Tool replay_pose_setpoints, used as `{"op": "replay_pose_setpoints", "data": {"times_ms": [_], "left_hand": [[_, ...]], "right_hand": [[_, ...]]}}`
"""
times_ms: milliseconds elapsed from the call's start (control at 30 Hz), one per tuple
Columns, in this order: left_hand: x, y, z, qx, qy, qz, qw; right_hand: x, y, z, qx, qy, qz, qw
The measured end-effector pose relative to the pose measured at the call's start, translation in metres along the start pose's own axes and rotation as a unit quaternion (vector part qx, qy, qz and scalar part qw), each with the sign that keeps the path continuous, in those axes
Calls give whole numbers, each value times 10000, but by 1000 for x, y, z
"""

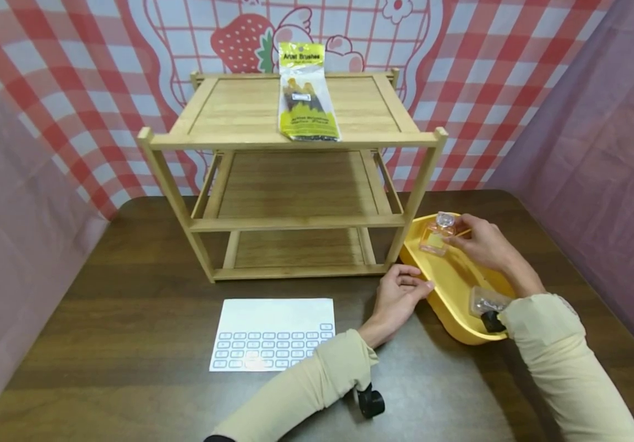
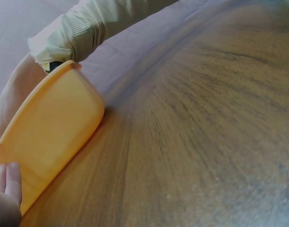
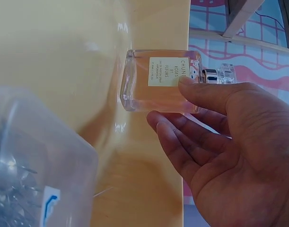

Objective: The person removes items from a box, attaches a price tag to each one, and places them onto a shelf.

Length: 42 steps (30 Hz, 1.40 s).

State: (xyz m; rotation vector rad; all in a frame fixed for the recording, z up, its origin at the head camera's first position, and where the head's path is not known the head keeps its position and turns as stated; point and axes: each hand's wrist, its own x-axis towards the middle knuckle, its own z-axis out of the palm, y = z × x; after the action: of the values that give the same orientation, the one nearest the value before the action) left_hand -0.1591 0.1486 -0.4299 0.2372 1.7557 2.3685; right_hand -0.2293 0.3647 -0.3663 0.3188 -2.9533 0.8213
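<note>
My right hand (image 1: 482, 242) pinches a perfume bottle (image 1: 434, 239) between thumb and fingers at the far end of a yellow plastic bin (image 1: 444, 288). In the right wrist view the perfume bottle (image 3: 158, 80) shows pinkish liquid, a cream label and a clear cap; the thumb lies over the label's edge. Against the bin's near left side rests my left hand (image 1: 396, 298). Its fingertips (image 2: 13, 177) touch the outer wall of the bin (image 2: 54, 123) in the left wrist view. A clear plastic box (image 1: 485, 301) of small metallic pieces lies in the bin's near end.
A three-tier wooden shelf (image 1: 291, 224) stands left of the bin, close to its rim. A pack of artist brushes (image 1: 307, 98) lies on its top tier. On the brown table (image 1: 145, 307), before the shelf, is a white sheet with printed key shapes (image 1: 278, 316).
</note>
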Motion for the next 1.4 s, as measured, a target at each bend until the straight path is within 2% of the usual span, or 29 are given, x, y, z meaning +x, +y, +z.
{"op": "replay_pose_setpoints", "data": {"times_ms": [700, 1000, 1400], "left_hand": [[0, 1, 0, 167, -45, 81, 9998], [0, -1, 0, -22, -49, 95, 9999], [0, -1, 0, 38, -24, 63, 10000]], "right_hand": [[-3, -14, -10, 71, 185, -63, 9998], [-4, -20, -17, 58, 256, -103, 9996], [-11, -31, -24, 17, 377, -227, 9990]]}}
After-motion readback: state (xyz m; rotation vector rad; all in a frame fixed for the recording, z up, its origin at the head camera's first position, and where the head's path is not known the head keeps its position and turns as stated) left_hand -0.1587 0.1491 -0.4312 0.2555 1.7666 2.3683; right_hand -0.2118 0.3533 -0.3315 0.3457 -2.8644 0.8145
